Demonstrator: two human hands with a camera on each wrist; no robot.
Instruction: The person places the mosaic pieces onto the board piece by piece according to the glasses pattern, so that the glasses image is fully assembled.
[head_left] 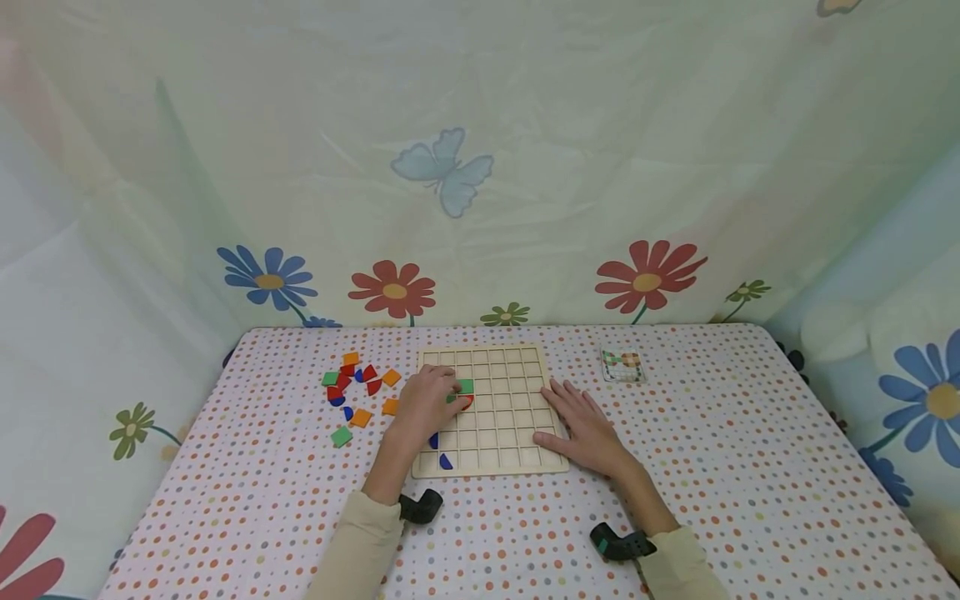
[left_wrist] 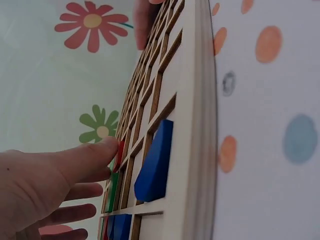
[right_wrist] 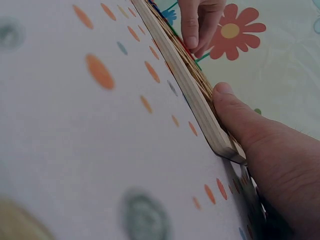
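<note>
The wooden grid board [head_left: 495,412] lies mid-worktop, holding a green square [head_left: 467,386], a red piece [head_left: 467,402] and blue pieces [head_left: 446,461] in left cells. The left hand [head_left: 427,400] presses fingertips on the red piece; the right hand [head_left: 581,425] rests flat, fingers straight, on the board's right edge. Only the left wrist view shows a blue piece [left_wrist: 154,162] seated in its cell.

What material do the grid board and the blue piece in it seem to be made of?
The grid board looks like pale, unpainted wood: its edge is light and the cut cell walls are darker brown. The blue piece is probably painted wood or plastic, with an even matte colour; the pictures cannot settle which.

A wooden grid board [head_left: 495,417] lies flat, holding green [head_left: 467,386], red [head_left: 468,402] and blue pieces [head_left: 446,461].
</note>
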